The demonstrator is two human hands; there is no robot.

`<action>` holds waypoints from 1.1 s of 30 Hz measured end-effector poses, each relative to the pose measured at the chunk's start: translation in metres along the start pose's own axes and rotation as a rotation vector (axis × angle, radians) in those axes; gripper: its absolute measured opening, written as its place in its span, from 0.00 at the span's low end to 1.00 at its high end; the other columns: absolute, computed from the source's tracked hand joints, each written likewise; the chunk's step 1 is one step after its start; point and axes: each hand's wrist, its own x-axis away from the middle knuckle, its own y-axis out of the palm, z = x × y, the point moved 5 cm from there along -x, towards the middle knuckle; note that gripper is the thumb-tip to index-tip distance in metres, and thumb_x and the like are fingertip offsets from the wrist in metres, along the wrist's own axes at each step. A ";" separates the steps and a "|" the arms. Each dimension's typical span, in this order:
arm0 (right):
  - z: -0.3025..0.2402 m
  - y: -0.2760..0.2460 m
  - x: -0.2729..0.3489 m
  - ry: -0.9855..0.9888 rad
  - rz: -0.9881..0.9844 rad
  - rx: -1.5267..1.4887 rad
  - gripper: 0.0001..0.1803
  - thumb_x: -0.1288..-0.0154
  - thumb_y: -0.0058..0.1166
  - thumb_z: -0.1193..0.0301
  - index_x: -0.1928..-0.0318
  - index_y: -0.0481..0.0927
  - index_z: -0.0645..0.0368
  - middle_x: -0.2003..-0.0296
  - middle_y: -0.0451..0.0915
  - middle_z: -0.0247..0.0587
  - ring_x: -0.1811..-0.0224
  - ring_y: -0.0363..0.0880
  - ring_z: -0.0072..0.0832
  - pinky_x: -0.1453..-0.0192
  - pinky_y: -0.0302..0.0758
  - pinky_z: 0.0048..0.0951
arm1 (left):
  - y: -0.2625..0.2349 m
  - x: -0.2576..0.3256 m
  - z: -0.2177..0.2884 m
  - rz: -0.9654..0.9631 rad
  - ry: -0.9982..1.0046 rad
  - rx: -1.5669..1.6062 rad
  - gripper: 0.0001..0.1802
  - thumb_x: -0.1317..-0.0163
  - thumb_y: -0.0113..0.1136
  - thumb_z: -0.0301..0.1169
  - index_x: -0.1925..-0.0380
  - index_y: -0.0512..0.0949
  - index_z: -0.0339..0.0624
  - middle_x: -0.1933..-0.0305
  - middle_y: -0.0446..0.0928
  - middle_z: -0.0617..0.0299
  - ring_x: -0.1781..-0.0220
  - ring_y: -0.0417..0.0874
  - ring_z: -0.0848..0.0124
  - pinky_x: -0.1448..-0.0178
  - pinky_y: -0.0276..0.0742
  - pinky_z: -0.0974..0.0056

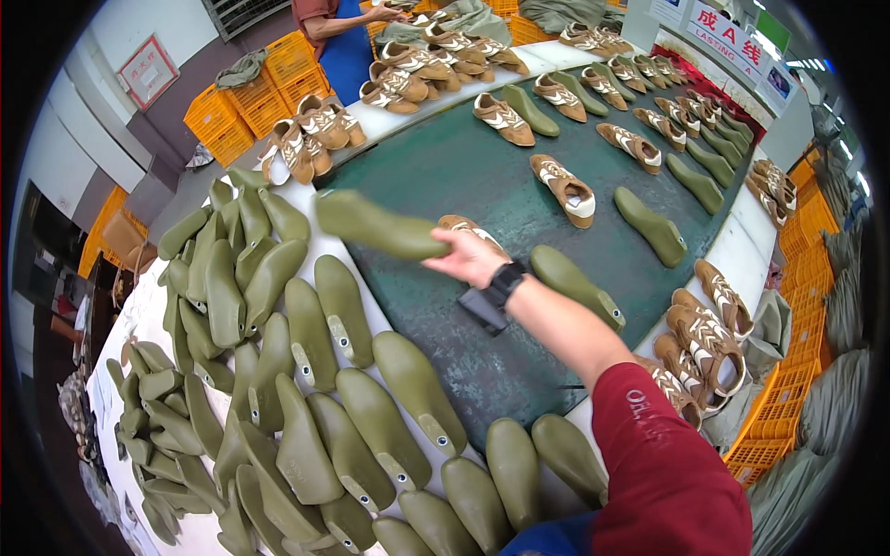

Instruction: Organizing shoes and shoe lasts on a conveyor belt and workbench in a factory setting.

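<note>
**Right hand (468,259) grips an olive-green shoe last (380,227) over a green surface (417,320)**

The fingers close round one end of the last, whose long, smooth, rounded body points left, across the green surface's left edge. Motion blur softens its outline, hiding any fine detail; the colour looks even and matt. The left hand is out of view, so its state cannot be told.

A dark wristwatch (506,281) circles the wrist, above a maroon sleeve (663,459). Just behind the hand, a brown sneaker (475,230) shows only in part. Beside the forearm lies a loose last (567,278), its curved sole shape tapering gently.

The green surface is scuffed and mottled, bordered by pale, marble-like slabs (742,246). Farther across it, tan sneakers (565,190) with white stripes and a suede-like nap stand among more lasts.

Left of the hand, a dense heap of lasts (222,292) covers a white surface; nearer ones (413,385) lie in rows, several with ringed holes near one end. Slatted orange plastic crates (227,130) stand beyond, near another person in a blue apron (345,56).
</note>
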 end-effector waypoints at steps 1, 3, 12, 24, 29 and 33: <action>-0.035 -0.022 0.006 -0.175 0.028 0.122 0.19 0.38 0.51 0.74 0.47 0.67 0.62 0.47 0.70 0.47 0.44 0.70 0.40 0.41 0.68 0.48 | 0.001 0.002 -0.001 -0.001 0.007 0.003 0.11 0.51 0.58 0.22 0.64 0.77 0.39 0.49 0.74 0.47 0.45 0.70 0.42 0.41 0.68 0.49; -0.080 -0.024 0.046 -0.460 0.256 0.253 0.23 0.40 0.53 0.74 0.45 0.64 0.65 0.48 0.70 0.50 0.46 0.71 0.40 0.45 0.72 0.46 | 0.002 0.006 -0.005 0.023 -0.043 -0.060 0.11 0.50 0.58 0.22 0.64 0.77 0.39 0.48 0.74 0.47 0.44 0.70 0.44 0.40 0.67 0.50; -0.154 -0.144 -0.047 -0.476 0.514 0.047 0.20 0.40 0.50 0.76 0.47 0.65 0.63 0.49 0.71 0.47 0.46 0.71 0.42 0.45 0.70 0.47 | 0.003 -0.002 0.004 0.012 -0.055 -0.154 0.09 0.51 0.56 0.22 0.67 0.77 0.39 0.51 0.76 0.49 0.46 0.73 0.46 0.41 0.68 0.51; -0.148 -0.109 -0.025 -0.237 0.325 0.854 0.26 0.38 0.37 0.84 0.38 0.61 0.61 0.55 0.74 0.50 0.64 0.78 0.29 0.60 0.79 0.23 | 0.004 -0.002 0.011 0.023 -0.043 -0.136 0.10 0.50 0.58 0.24 0.66 0.77 0.41 0.50 0.74 0.48 0.47 0.72 0.47 0.41 0.67 0.51; -0.105 -0.070 0.058 -0.126 0.174 1.095 0.19 0.38 0.41 0.80 0.45 0.68 0.61 0.62 0.77 0.39 0.64 0.76 0.20 0.63 0.77 0.20 | 0.005 0.002 0.003 0.006 -0.032 -0.129 0.10 0.50 0.57 0.24 0.65 0.75 0.39 0.47 0.72 0.47 0.44 0.70 0.49 0.40 0.66 0.52; -0.030 -0.021 0.140 -0.026 -0.156 1.309 0.16 0.37 0.44 0.74 0.48 0.71 0.61 0.67 0.78 0.36 0.66 0.76 0.17 0.65 0.75 0.20 | 0.003 -0.003 0.009 0.002 -0.078 -0.151 0.11 0.51 0.58 0.26 0.65 0.75 0.38 0.50 0.73 0.48 0.44 0.70 0.47 0.40 0.65 0.52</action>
